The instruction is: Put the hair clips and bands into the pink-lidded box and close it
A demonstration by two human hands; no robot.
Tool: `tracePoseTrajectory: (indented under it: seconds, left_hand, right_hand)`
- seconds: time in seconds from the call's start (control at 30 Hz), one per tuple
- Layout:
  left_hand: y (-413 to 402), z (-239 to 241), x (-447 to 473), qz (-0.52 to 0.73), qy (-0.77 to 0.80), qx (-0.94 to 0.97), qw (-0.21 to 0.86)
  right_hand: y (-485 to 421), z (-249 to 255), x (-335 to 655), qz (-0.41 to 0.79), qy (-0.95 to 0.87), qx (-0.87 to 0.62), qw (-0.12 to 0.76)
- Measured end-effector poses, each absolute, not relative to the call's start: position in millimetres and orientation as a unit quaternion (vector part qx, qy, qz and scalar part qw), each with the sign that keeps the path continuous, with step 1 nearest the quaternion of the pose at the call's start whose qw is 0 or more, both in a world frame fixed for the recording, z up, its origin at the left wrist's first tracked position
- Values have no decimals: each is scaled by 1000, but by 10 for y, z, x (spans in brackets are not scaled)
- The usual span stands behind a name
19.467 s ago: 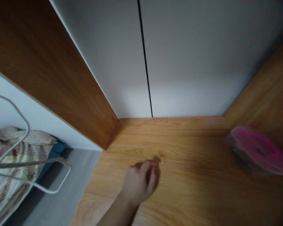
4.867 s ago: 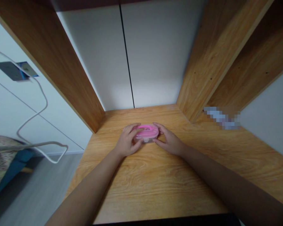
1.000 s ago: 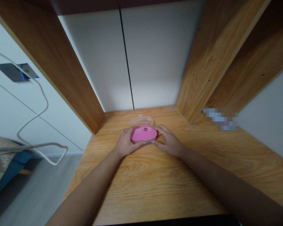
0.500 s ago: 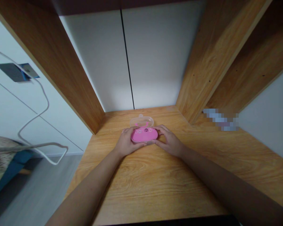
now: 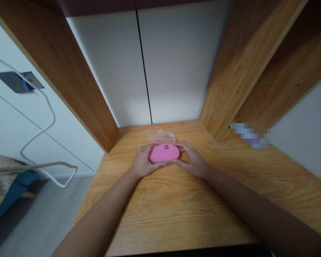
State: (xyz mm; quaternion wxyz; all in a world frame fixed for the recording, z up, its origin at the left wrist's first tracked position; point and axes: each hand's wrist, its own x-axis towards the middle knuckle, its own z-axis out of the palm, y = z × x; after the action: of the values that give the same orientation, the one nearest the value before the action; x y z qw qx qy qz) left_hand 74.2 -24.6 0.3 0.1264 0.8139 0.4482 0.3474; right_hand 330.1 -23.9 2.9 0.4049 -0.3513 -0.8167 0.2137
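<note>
A small pink oval case [image 5: 164, 153] lies on the wooden desk [image 5: 176, 203], near its back. Its clear lid [image 5: 161, 137] is swung open behind it, and a few small rings show on the pink inner tray. My left hand [image 5: 143, 163] grips the case's left end with curled fingers. From the other side, my right hand [image 5: 192, 161] holds the right end, fingertips on its top edge.
Wooden side panels [image 5: 69, 71] enclose the desk, with a white back wall [image 5: 160, 71]. A white cable [image 5: 46, 142] loops down from a wall socket [image 5: 17, 81] at left. Bedding [image 5: 0, 178] shows at the far left. A blurred patch [image 5: 250, 135] sits on the right shelf.
Five seconds ago the clear lid was closed on the case; now it is open behind it. Over the last second both hands and the case stayed nearly still.
</note>
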Motion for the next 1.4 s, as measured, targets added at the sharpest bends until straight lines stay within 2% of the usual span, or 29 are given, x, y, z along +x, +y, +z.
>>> tracePoseTrajectory:
  seconds: [0.43, 0.77, 0.87, 1.13, 1.4]
  left_hand:
    - [-241, -12, 754, 359, 471, 796, 121]
    - [-207, -31, 726, 363, 539, 755, 86]
    - [-195, -46, 710, 362, 548, 749, 84]
    - [-194, -49, 720, 365, 545, 751, 82]
    - [-185, -53, 715, 362, 545, 752, 87]
  right_hand:
    - [-238, -1, 3298, 240, -781, -367, 444]
    - [-37, -94, 3330, 397, -532, -397, 633]
    - [29, -90, 3382, 436, -456, -396, 667]
    - [167, -141, 3457, 511, -300, -404, 697]
    - [177, -148, 3437, 460, -313, -475, 681]
